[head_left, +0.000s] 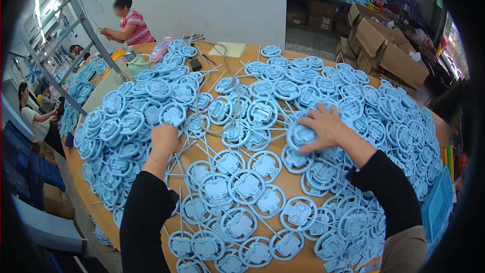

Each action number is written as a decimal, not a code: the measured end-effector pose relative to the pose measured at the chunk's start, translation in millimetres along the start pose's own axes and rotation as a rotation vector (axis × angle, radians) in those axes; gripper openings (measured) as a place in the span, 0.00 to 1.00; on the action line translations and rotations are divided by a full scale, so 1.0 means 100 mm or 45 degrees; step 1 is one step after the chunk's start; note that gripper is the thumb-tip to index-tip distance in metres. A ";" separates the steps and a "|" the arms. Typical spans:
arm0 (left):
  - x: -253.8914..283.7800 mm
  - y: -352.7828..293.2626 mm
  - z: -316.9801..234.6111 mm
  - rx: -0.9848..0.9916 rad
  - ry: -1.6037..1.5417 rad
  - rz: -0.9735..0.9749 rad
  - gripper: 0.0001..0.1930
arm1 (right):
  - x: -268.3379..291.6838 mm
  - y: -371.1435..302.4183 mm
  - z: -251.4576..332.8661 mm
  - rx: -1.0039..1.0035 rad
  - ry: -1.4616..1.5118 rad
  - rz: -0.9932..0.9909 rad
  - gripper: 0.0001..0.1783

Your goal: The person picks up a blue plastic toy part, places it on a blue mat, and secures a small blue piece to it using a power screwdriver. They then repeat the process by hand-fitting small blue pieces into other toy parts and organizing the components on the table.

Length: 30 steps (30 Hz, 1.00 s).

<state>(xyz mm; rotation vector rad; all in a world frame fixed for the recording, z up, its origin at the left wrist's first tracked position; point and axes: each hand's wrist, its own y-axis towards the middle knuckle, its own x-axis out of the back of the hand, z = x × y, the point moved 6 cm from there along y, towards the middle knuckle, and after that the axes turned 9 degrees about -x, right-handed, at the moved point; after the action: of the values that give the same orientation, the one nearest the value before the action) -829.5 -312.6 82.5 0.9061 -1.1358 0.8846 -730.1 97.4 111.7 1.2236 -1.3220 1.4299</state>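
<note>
Round light-blue plastic parts, ring-shaped with a plate in the middle and a thin stick, cover much of the wooden table (174,194). My left hand (164,139) is a fist at the edge of the left heap (129,106). A round part (173,114) lies just beyond its knuckles; whatever is inside the fist is hidden. My right hand (323,129), right of the middle, has thumb and fingers spread around the rim of another round part (301,136), slightly blurred. Between and below the hands, several parts (246,187) lie flatter, plates facing up.
A large heap of the same parts (399,121) fills the right side. Cables (235,88) cross the far middle. A blue plastic basket (437,205) stands at the right edge, and open cardboard boxes (386,45) are behind. A metal frame (83,25) and a person in a striped shirt (137,28) are beyond.
</note>
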 end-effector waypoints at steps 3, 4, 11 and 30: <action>-0.02 -0.18 -0.14 -0.052 -0.080 -0.093 0.09 | 0.08 -0.54 -0.12 -0.023 0.004 0.031 0.47; 0.09 -0.17 -0.30 -0.123 -0.215 -0.341 0.12 | 0.08 -0.70 -0.21 -0.034 0.052 0.028 0.46; -0.21 0.33 -1.25 0.052 -0.452 0.045 0.20 | -0.15 -1.63 -0.72 -0.079 -0.062 -0.035 0.41; 0.02 0.78 -1.30 -0.479 -0.463 -0.126 0.36 | 0.19 -0.75 -0.73 0.211 0.134 -0.340 0.36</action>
<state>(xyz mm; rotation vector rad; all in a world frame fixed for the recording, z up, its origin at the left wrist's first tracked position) -855.8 -163.5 71.8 0.8176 -1.4955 0.4095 -670.1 177.3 146.2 1.3563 -0.9448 1.4096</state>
